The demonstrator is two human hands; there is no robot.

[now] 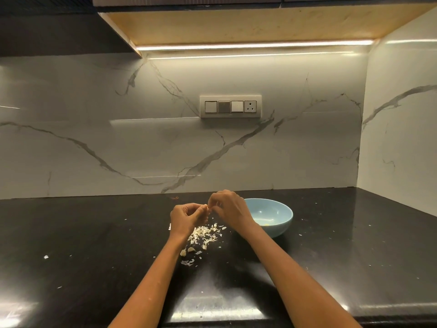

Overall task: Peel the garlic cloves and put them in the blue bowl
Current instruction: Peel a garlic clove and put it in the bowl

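Above the counter [94, 233], just left of the bowl [281, 223], both the left hand [185, 217] and right hand [228, 207] pinch one small clove [208, 207]; light, firm, likely slippery once bared, best held by its ends while the papery skin tears.

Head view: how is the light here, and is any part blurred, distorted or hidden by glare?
Head view: a light strip under the cabinet lights the marble wall; glare patches lie on the black counter near its front edge; wide-angle bending curves the counter edge and wall; the garlic clove between the left hand and right hand is too small and soft to see in detail; the blue bowl is evenly lit.
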